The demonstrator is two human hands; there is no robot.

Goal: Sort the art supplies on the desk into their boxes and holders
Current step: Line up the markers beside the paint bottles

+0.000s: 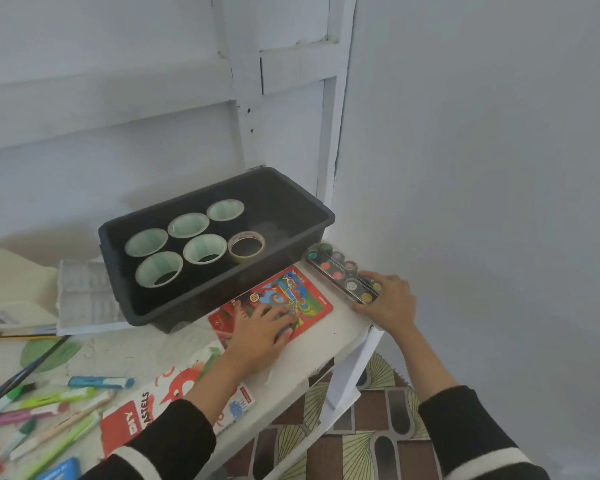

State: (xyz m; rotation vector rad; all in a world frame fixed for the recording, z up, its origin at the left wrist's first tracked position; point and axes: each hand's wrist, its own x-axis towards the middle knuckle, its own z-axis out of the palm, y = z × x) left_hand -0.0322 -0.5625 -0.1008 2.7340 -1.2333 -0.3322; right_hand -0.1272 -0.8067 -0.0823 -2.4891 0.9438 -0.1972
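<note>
Red crayon box point(291, 299) beneath flat, spread fingers of left hand point(260, 330); watercolour palette point(340, 273), long axis running diagonally away leftward from fingertips, near end gripped by right hand point(390, 301).

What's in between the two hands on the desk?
In the head view: the far end of the red box that the left hand rests on, then a bare strip of white desk up to the right hand holding the paint set.

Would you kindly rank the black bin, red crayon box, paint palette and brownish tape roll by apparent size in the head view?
Largest to smallest:
black bin
red crayon box
paint palette
brownish tape roll
No two look alike in size.
</note>
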